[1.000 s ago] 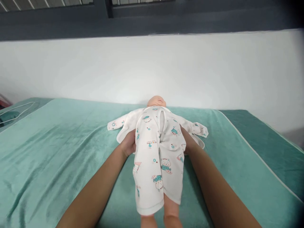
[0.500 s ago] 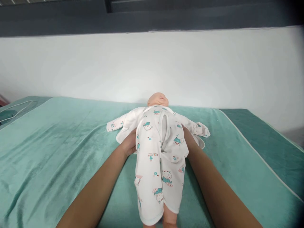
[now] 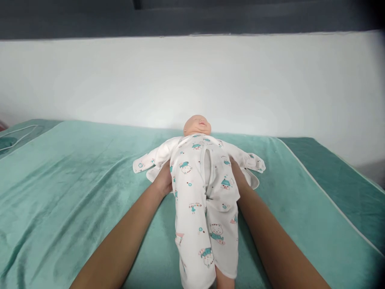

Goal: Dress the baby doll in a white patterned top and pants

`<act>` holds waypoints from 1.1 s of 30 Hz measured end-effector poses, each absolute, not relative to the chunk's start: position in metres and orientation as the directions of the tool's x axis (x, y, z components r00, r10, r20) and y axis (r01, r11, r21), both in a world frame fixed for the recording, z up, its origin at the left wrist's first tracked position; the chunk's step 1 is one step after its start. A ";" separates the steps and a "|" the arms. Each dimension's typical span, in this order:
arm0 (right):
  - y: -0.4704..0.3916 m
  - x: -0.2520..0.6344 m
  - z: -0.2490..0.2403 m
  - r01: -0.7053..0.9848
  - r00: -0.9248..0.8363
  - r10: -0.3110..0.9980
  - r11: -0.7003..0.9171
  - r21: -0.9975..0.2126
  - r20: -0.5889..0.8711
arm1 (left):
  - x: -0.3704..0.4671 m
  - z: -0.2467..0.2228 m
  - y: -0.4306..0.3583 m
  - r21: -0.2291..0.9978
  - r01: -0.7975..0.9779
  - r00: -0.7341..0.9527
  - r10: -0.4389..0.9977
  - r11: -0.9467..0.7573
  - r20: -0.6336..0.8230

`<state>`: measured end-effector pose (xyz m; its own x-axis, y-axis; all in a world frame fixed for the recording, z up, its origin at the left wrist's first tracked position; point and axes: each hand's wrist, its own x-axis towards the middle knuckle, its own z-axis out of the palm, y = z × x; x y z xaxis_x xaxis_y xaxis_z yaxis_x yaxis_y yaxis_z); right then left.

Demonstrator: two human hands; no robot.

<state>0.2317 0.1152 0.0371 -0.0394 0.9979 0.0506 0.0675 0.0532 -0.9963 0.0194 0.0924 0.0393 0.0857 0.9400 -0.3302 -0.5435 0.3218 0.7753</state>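
Note:
A baby doll lies on its back, head towards the wall, in a white printed top with both sleeves spread outward. White printed baby trousers cover its front from the chest down, with a slit opening at the crotch. One bare lower leg shows below the hem. My left hand is at the doll's left-of-view side, its fingers tucked out of sight behind the trousers and under the top. On the opposite side, my right hand reaches in likewise, mostly covered by the cloth. Neither hand's grip can be seen.
Green plush cloth covers the surface, wrinkled on the left. A darker green strip runs along the right. A white wall rises behind the doll's head. At the far left lies a white cord-like loop.
The trouser legs have shifted slightly down and right in view, and the doll's head has tilted a little, showing more of its front. Both hands stay at the doll's sides.

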 end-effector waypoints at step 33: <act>0.110 0.225 0.050 0.128 0.001 0.987 0.161 -0.979 0.162 | 0.016 0.036 0.090 0.846 -0.482 0.067 0.972 0.230 -0.225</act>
